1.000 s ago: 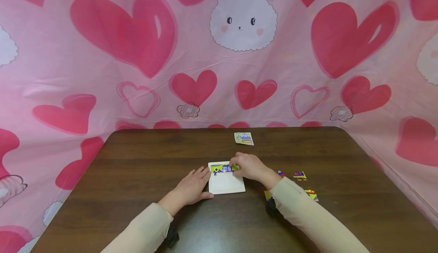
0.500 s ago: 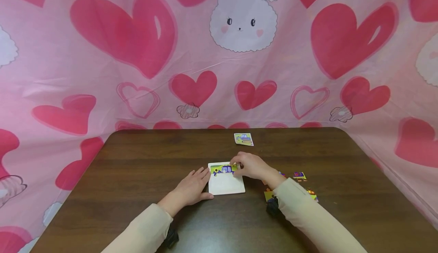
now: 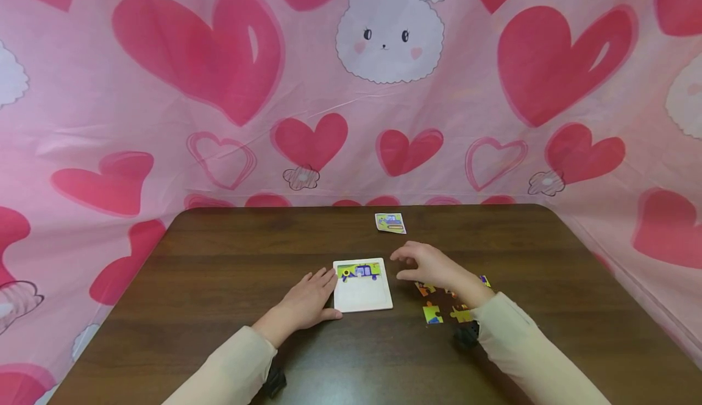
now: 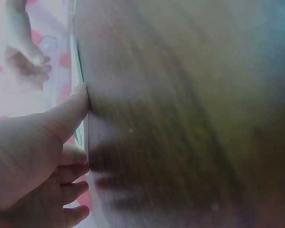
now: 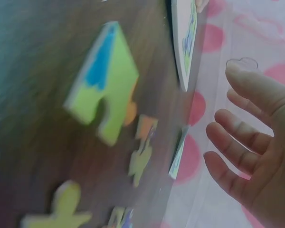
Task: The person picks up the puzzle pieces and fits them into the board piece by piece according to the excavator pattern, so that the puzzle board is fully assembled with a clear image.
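A white puzzle tray (image 3: 363, 295) lies on the table, its top row filled with joined jigsaw pieces (image 3: 359, 271) in green, yellow and purple. My left hand (image 3: 308, 300) rests flat along the tray's left edge, thumb at its lower corner. To the right of the tray my right hand (image 3: 428, 265) hovers with loosely bent fingers, holding nothing; the right wrist view shows its bare palm side. Below that hand several loose puzzle pieces (image 3: 432, 315) lie on the table, partly hidden by the forearm. A green and blue piece (image 5: 118, 71) looms close in the right wrist view.
A small picture card (image 3: 390, 223) with a vehicle drawing lies near the far edge of the brown wooden table (image 3: 263, 234). Behind the table hangs a pink cloth (image 3: 318, 94) with hearts and a rabbit.
My right hand has let go of the piece at the tray's top right and moved off to the right. The top row now shows fully. The left hand stays put.
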Available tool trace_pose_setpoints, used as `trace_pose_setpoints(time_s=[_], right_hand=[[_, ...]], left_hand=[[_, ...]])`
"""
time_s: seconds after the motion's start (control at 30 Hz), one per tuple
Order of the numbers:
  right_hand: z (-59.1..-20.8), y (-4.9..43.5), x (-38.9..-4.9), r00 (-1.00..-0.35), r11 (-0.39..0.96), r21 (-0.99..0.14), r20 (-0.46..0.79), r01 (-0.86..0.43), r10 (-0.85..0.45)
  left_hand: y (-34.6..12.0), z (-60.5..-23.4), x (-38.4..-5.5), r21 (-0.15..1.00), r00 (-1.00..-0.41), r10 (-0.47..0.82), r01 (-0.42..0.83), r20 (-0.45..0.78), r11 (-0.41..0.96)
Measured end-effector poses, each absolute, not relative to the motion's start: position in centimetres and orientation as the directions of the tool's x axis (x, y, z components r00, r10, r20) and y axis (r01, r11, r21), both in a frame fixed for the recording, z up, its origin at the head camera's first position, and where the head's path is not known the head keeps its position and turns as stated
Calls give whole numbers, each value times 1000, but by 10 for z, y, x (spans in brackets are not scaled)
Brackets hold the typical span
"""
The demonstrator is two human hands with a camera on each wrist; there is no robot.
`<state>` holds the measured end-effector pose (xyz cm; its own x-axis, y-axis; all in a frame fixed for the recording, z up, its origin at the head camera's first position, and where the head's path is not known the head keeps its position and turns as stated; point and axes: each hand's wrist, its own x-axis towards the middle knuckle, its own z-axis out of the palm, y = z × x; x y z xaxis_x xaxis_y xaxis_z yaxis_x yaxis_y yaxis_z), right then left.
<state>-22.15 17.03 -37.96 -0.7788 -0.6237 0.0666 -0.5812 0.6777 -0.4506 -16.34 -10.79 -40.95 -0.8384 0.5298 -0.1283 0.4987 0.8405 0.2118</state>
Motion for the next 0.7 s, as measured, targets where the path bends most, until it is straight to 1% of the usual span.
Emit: trace_pose_setpoints(time_s=[0.27, 0.47, 0.7], right_hand=[[-385, 195, -212, -780, 690, -438, 43, -577, -625], [-391, 211, -208, -768, 679, -443, 37, -586, -639], [-393, 224, -204, -760, 680, -424, 31, -598, -649]], left_hand=[[-108, -409, -163, 218, -840, 526, 493, -132, 842], [-108, -409, -163, 219, -842, 522, 488, -137, 845], [-107, -408, -163, 213, -839, 529, 497, -128, 841]])
